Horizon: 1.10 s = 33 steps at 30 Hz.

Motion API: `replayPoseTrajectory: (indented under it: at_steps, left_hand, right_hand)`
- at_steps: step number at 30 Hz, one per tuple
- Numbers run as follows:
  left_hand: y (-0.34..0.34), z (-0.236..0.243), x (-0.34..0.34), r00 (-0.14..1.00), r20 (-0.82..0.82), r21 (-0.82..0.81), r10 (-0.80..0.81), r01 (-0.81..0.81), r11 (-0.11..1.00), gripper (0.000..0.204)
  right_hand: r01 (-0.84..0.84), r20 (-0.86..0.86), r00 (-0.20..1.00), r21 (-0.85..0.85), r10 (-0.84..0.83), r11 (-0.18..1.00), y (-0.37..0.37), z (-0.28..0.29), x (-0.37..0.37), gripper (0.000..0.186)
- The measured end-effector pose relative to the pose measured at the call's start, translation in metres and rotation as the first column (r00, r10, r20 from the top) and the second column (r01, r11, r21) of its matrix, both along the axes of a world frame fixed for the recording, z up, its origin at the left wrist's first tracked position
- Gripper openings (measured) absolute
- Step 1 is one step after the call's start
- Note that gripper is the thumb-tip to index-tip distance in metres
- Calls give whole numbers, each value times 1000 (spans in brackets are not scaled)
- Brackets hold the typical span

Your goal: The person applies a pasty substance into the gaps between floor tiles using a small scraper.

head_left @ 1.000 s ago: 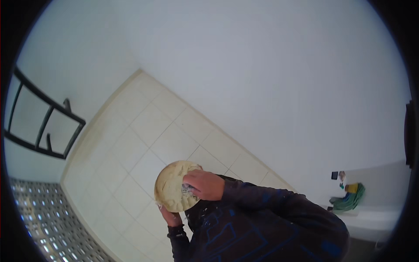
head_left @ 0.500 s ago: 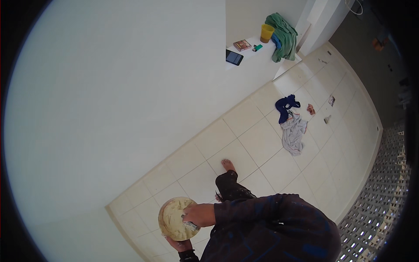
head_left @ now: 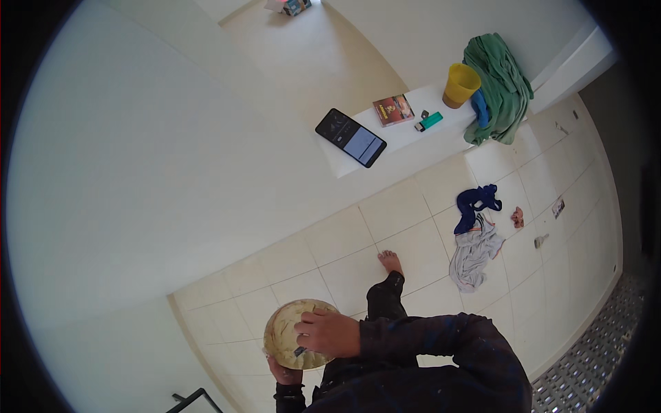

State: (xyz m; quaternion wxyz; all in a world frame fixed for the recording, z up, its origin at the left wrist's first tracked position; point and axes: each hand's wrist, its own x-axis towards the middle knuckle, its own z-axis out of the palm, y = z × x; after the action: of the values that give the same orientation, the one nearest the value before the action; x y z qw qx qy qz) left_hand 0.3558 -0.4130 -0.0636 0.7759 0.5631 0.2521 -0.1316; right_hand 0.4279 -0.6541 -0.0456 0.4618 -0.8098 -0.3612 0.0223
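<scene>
A round bowl [head_left: 281, 323] of pale, creamy paste is low in the middle of the view. My left hand [head_left: 285, 370] grips it from underneath at its near left side. My right hand [head_left: 327, 334] is over the paste, fingers curled around a small flat scraper [head_left: 300, 352], whose grey end shows below them. My bare foot [head_left: 389, 261] rests on the tiles beyond the bowl.
A white ledge [head_left: 337, 165] carries a phone [head_left: 351, 138], small box [head_left: 393, 110], green lighter [head_left: 428, 122], yellow cup [head_left: 460, 86] and green cloth [head_left: 497, 89]. Dark blue [head_left: 468, 206] and grey clothing [head_left: 471, 258] lie on the tiles. A perforated block wall [head_left: 578, 358] is lower right.
The view has swung round from the room's corner to the ledge and clothing, and the ledge now appears larger. The bowl moved slightly rightward; both hands stayed on their holds.
</scene>
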Motion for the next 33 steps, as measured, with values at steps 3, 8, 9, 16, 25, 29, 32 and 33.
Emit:
replayPoseTrajectory:
  at_steps: [3,8,9,16,25,29,32,33]
  left_hand:
    - [-45,9,10,1000,-5,32,-15,15,999,66]
    - [-93,29,13,988,-16,-65,155,-156,986,57]
    - [-100,32,14,984,-1,-68,177,-176,982,55]
    - [-109,44,3,935,32,-108,353,-348,931,53]
    - [-20,51,-18,830,94,-269,550,-511,817,61]
    - [44,38,-42,676,74,-378,734,-662,648,64]
    - [112,36,-58,674,231,-309,702,-633,710,64]
    - [138,36,-68,658,245,-284,712,-654,701,63]
  right_hand:
    - [38,-27,999,4,-38,999,-37,13,14,14]
    - [106,28,994,-109,-103,988,-72,36,24,15]
    - [104,20,995,-145,-102,984,-73,38,21,16]
    - [-17,-25,1000,-198,12,980,-49,55,13,15]
    - [16,-441,897,-37,-31,999,30,97,60,28]
    - [-129,114,982,-175,150,976,143,101,51,25]
    - [-226,308,897,-293,316,929,242,90,20,26]
    - [-262,312,882,-302,354,917,273,89,3,26]
